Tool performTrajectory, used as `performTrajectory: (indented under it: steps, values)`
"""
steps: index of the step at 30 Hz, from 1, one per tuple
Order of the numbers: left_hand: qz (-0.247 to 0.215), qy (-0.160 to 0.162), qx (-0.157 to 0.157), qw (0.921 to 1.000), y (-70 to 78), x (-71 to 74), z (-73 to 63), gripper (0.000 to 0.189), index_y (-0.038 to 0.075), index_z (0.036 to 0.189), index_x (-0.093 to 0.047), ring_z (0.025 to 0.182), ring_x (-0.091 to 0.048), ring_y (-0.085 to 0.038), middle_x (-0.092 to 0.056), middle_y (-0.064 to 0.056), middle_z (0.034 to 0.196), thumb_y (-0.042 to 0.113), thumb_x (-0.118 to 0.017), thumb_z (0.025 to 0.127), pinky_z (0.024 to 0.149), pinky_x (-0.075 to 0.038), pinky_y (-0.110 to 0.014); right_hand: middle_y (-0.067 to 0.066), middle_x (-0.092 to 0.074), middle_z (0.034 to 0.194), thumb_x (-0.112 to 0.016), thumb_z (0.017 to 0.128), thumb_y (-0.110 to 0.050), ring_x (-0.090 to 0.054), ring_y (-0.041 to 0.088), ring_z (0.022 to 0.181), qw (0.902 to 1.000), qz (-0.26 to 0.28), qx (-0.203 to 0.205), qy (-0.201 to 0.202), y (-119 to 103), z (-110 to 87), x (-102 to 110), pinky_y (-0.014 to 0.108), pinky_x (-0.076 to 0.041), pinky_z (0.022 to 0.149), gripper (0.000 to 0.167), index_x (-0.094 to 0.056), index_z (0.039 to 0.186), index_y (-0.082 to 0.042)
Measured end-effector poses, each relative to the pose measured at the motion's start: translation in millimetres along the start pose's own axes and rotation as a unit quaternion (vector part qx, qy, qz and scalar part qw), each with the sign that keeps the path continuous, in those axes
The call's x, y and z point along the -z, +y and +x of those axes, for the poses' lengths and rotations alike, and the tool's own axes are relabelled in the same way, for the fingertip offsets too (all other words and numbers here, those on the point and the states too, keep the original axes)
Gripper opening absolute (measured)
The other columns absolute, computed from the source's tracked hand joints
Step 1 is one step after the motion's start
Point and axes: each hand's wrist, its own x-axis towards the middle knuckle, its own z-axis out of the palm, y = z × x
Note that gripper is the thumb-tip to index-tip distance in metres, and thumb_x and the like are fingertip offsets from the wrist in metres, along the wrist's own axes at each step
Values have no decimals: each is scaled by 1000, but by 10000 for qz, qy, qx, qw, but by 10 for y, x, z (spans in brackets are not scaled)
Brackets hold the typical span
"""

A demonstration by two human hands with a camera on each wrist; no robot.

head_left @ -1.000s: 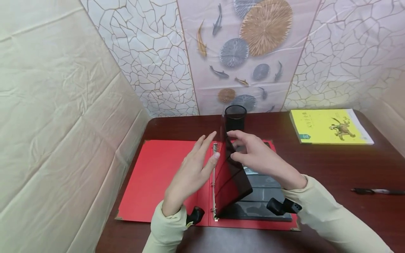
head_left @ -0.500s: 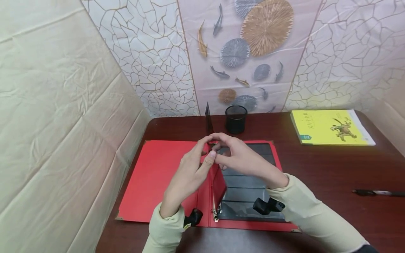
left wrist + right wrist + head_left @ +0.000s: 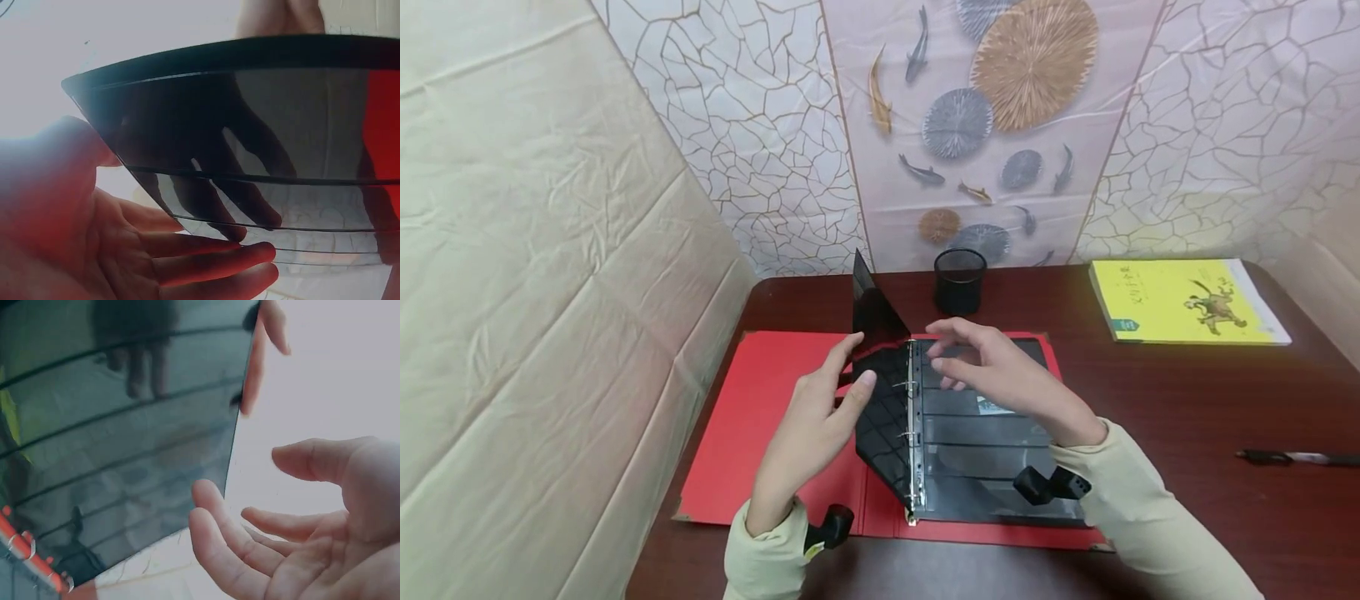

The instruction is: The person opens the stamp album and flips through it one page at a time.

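Across the lower half of the head view, a dark red-brown table (image 3: 1187, 400) bears a red binder (image 3: 748, 400) spread flat at the centre. A dark page with clear pockets (image 3: 977, 462) lies on its right side. A similar dark leaf (image 3: 883, 421) stands up from the metal spine, just left of centre, tilted leftward over the bare red cover. A yellow book (image 3: 1180, 300) lies at the upper right of the table.

The left hand (image 3: 805, 425) is at the leaf's outer edge, its fingers mostly straight and touching it rather than curled round it. The right hand (image 3: 1000, 371) hangs above the lying page, fingers loosely bent, thumb apart, with nothing in its hold and apart from the leaf.

A black cup (image 3: 958, 287) stands behind the binder; a pen (image 3: 1296, 457) lies at the right edge. The ring spine (image 3: 913, 450) runs between leaf and page, and a small pale piece (image 3: 992, 405) shows in the page.

The step in hand looks like turning the leaf leftward, roughly midway. The next move seems to call for the left hand to guide it down onto the cover without straining the rings.
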Motion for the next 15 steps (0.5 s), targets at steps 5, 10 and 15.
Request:
performTrajectory:
  steps: [5, 10, 15]
  values:
    - [127, 214, 3, 9997, -54, 60, -66, 52, 8, 153, -42, 112, -62, -28, -60, -11, 136, 25, -54, 105, 90, -55, -49, 18, -63, 119, -62, 100, -7, -71, 23, 88, 9995, -107, -263, 109, 225, -58, 117, 39, -58, 80, 44, -50, 140, 2]
    - [172, 318, -72, 9993, -100, 122, -168, 49, 6, 151, -45, 114, -62, -28, -63, -11, 130, 26, -50, 107, 93, -51, -53, 19, -63, 120, -59, 97, -1, -67, 26, 97, 9991, -362, -234, 56, 449, -104, 242, 35, -57, 81, 43, -51, 139, 4]
    - [211, 325, -109, 9992, -155, 192, -267, 49, 2, 151, -45, 128, -55, -33, -55, -14, 144, 23, -48, 107, 102, -46, -56, 20, -63, 122, -59, 97, -1, -61, 33, 111, 9979, -579, -250, 157, 645, -146, 320, 41, -53, 88, 41, -54, 137, 5]
